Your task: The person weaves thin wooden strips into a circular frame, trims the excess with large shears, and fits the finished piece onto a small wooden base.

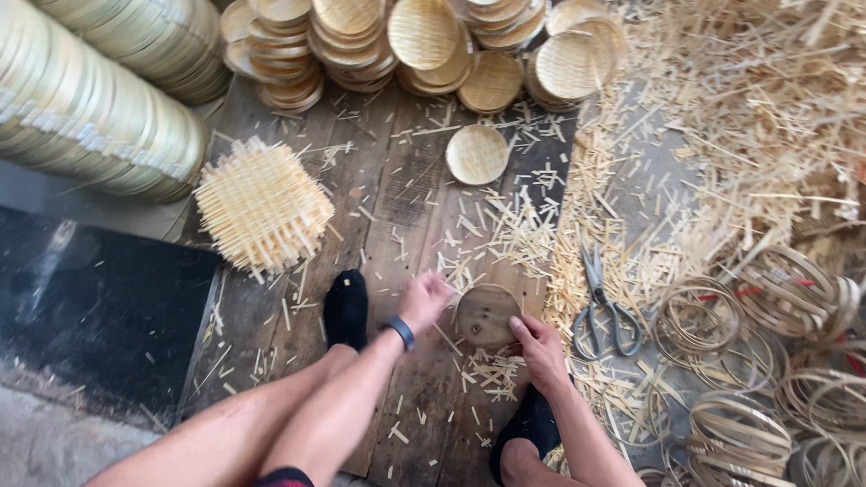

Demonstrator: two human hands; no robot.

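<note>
My left hand hovers just left of a round wooden disc lying on the plank floor; its fingers are curled and blurred, and nothing shows in them. My right hand rests at the disc's lower right edge, fingers touching its rim. A dark band sits on my left wrist. My feet in black socks flank the disc. Bamboo offcuts litter the boards around it.
A stack of square woven bamboo mats lies at the left. One finished round woven tray sits ahead, with piles of them behind. Scissors lie right of the disc, bamboo rings and a heap of shavings beyond.
</note>
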